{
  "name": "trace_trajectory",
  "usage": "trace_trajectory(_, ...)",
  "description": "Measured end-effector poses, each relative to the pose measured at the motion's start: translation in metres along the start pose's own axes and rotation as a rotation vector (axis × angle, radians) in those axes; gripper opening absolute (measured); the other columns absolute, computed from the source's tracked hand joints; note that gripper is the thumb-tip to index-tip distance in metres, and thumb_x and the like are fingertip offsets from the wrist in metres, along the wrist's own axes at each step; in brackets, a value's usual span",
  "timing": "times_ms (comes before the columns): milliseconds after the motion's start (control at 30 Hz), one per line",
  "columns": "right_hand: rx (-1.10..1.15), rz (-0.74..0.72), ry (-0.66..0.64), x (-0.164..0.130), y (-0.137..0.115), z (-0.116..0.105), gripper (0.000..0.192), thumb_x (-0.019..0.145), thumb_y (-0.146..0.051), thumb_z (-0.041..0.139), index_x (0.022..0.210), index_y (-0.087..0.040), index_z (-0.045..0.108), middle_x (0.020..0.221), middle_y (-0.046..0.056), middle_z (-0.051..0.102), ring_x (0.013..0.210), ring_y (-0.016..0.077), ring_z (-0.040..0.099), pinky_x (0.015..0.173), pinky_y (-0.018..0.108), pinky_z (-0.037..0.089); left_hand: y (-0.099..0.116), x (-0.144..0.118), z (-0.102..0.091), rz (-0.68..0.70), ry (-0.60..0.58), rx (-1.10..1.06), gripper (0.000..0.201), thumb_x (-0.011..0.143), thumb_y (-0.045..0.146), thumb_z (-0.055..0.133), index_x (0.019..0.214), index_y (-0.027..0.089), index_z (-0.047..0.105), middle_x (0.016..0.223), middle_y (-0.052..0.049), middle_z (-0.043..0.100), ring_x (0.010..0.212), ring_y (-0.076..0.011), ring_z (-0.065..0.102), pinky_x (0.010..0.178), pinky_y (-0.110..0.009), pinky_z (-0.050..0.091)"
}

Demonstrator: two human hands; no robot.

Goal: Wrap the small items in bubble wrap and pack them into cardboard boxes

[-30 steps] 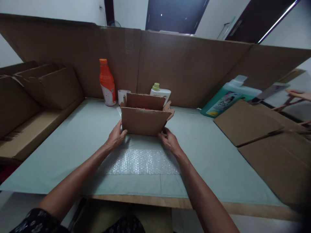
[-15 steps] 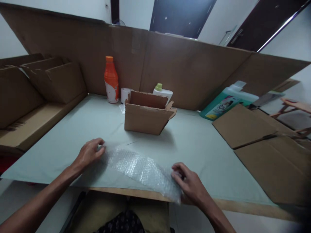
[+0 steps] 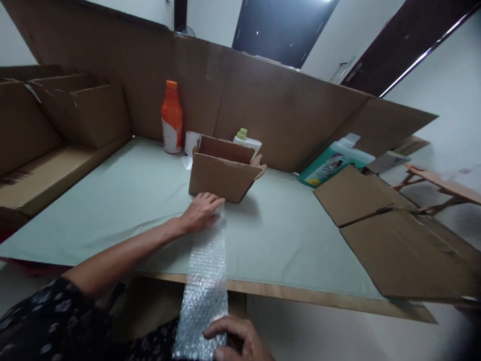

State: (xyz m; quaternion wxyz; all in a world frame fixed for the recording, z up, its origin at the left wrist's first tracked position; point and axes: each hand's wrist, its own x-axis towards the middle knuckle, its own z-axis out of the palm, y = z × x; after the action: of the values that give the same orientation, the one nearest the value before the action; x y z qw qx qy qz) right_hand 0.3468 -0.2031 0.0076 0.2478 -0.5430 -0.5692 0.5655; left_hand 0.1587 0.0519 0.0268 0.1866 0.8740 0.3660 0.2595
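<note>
A strip of clear bubble wrap [image 3: 206,273] runs lengthwise from the table toward my body, its near end past the table's front edge over my lap. My left hand [image 3: 202,212] holds its far end on the table, just in front of a small open cardboard box [image 3: 221,175]. Down at the near end, my right hand [image 3: 238,340] grips the strip's right edge with curled fingers, partly cut off by the frame's bottom. The box stands upright with a torn flap on its right side; its contents are hidden.
Behind the box stand an orange bottle [image 3: 172,118], a white roll [image 3: 191,143] and a white bottle with a green cap [image 3: 246,141]. A teal liquid jug [image 3: 332,163] leans at the right, beside folded cardboard [image 3: 398,250]. Larger cartons [image 3: 90,113] line the left.
The bubble wrap has swung from lying crosswise to pointing toward me. My left hand has moved right, close to the box; my right hand has come down and left toward my body.
</note>
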Motion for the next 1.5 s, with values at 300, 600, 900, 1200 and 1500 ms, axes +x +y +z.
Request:
trace_trajectory(300, 0.763, -0.137, 0.106, 0.087, -0.039, -0.021, 0.058, 0.086, -0.061, 0.06, 0.129, -0.023, 0.056, 0.111, 0.012, 0.072, 0.094, 0.0244, 0.069, 0.073, 0.034, 0.056, 0.031, -0.131, 0.004, -0.343, -0.06, -0.726, 0.077, 0.084, 0.041, 0.061, 0.153, 0.02, 0.034, 0.112, -0.01, 0.072, 0.098, -0.0238, 0.067, 0.087, -0.037, 0.051)
trace_trajectory(600, -0.059, -0.365, 0.457, 0.079, -0.006, -0.026, 0.035, 0.094, -0.033, 0.06, 0.128, -0.027, 0.06, 0.115, 0.01, 0.072, 0.101, 0.0246, 0.069, 0.085, 0.042, 0.059, 0.03, -0.111, 0.032, -0.517, 0.029, -0.182, 0.068, 0.081, 0.017, 0.05, 0.149, 0.021, 0.041, 0.08, 0.001, 0.072, 0.064, -0.0167, 0.064, 0.064, -0.027, 0.045)
trace_trajectory(900, -0.824, -0.677, 0.402, 0.096, 0.007, -0.025, 0.028, 0.093, -0.013, 0.055, 0.117, -0.024, 0.065, 0.13, 0.01, 0.067, 0.122, 0.0274, 0.06, 0.095, 0.048, 0.052, 0.039, -0.129, 0.025, -0.362, 0.116, -0.042, 0.042, 0.088, 0.022, 0.05, 0.128, 0.019, 0.061, 0.087, -0.006, 0.071, 0.076, -0.0212, 0.066, 0.071, -0.034, 0.052)
trace_trajectory(1200, -0.638, -0.493, 0.351, 0.097, -0.019, -0.03, 0.015, 0.096, -0.021, 0.054, 0.102, -0.024, 0.068, 0.09, 0.003, 0.076, 0.079, 0.0203, 0.068, 0.074, 0.035, 0.053, 0.049, -0.144, 0.028, -0.183, 0.122, -0.225, 0.04, 0.092, 0.018, 0.052, 0.131, 0.025, 0.059, 0.102, -0.009, 0.07, 0.095, -0.0239, 0.063, 0.085, -0.042, 0.053)
trace_trajectory(1500, -0.833, -0.713, 0.599, 0.09, -0.009, -0.029, 0.038, 0.091, -0.019, 0.062, 0.128, -0.026, 0.058, 0.131, 0.012, 0.064, 0.119, 0.0301, 0.06, 0.095, 0.048, 0.048, 0.041, -0.123, 0.041, -0.342, 0.182, 0.025, 0.034, 0.093, 0.023, 0.05, 0.124, 0.018, 0.061, 0.092, -0.009, 0.067, 0.087, -0.026, 0.06, 0.079, -0.042, 0.051)
